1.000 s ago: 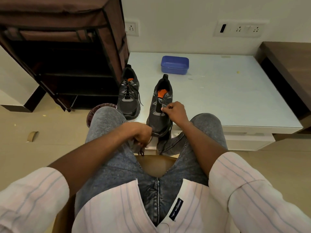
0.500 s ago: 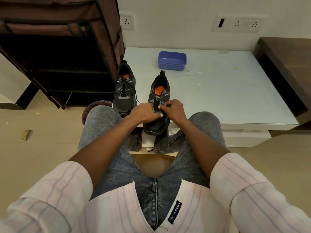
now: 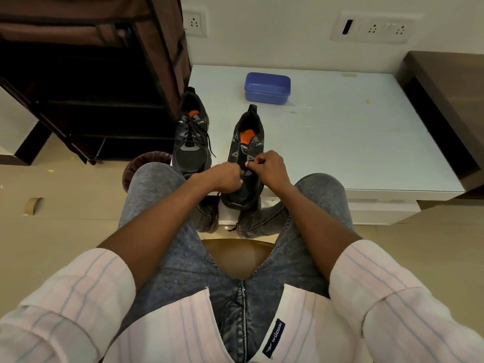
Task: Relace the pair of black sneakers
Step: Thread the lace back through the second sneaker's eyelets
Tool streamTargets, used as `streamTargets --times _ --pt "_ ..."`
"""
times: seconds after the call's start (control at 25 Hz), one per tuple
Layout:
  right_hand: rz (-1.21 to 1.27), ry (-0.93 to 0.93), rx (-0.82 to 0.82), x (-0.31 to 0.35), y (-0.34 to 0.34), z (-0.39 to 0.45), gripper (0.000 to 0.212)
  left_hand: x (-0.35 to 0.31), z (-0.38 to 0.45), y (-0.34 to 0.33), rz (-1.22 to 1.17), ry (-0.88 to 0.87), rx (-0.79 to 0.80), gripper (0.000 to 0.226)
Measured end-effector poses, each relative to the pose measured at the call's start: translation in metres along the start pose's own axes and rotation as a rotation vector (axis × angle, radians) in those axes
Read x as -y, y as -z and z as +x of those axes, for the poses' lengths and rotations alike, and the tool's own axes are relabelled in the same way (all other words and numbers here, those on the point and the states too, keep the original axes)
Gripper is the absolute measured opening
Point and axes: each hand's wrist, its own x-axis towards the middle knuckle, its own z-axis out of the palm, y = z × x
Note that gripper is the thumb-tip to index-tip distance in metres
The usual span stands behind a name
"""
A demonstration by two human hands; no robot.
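Observation:
Two black sneakers with orange insoles stand on the white table [image 3: 340, 142], toes toward me. The left sneaker [image 3: 191, 137] is laced, its black lace ends trailing to the right. The right sneaker [image 3: 245, 158] sits at the table's front edge with its eyelets mostly bare. My left hand [image 3: 226, 176] is curled in a fist over its toe area, holding what looks like the lace; a thin lace end hangs below the table edge. My right hand [image 3: 267, 167] pinches the lace at the lower eyelets.
A blue lidded box [image 3: 267, 87] sits at the back of the table. A dark shoe rack [image 3: 99, 82] stands to the left, a dark bin [image 3: 141, 166] by my left knee. A brown counter [image 3: 445, 82] borders the right. I sit on a brown stool [image 3: 235, 255].
My left hand rose from below the table edge up to the right sneaker and now sits beside my right hand. The right hand stayed at the eyelets.

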Motion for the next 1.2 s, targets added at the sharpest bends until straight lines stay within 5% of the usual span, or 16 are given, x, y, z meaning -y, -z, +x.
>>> streamTargets --times 0.12,0.2,0.52,0.64,0.8,1.0,1.08,1.2 --pt "0.001 0.006 0.009 0.001 0.001 0.001 0.033 0.001 -0.007 0.002 0.006 0.008 0.292 0.018" --pt "-0.001 0.006 0.018 0.001 0.001 0.0 0.033 0.006 -0.012 0.003 -0.077 0.069 0.349 0.015" --pt "-0.009 0.021 0.021 0.003 0.005 -0.006 0.034 0.023 -0.018 -0.009 -0.373 0.112 -0.143 0.029" --pt "-0.038 0.023 0.014 0.005 0.003 -0.008 0.035 0.016 -0.012 -0.016 -0.226 0.103 -0.225 0.03" --pt "-0.054 0.014 0.01 0.006 0.003 -0.009 0.034 0.01 -0.007 -0.015 -0.122 0.023 -0.148 0.016" --pt "-0.034 0.009 -0.001 0.009 0.003 -0.01 0.038 0.015 -0.02 -0.012 -0.325 0.027 0.297 0.019" --pt "-0.051 0.029 -0.008 0.009 0.004 -0.011 0.038 0.021 -0.024 -0.012 -0.366 0.057 0.265 0.02" --pt "-0.043 0.021 0.017 0.008 0.007 -0.01 0.036 0.022 -0.023 -0.006 -0.615 0.109 0.003 0.014"
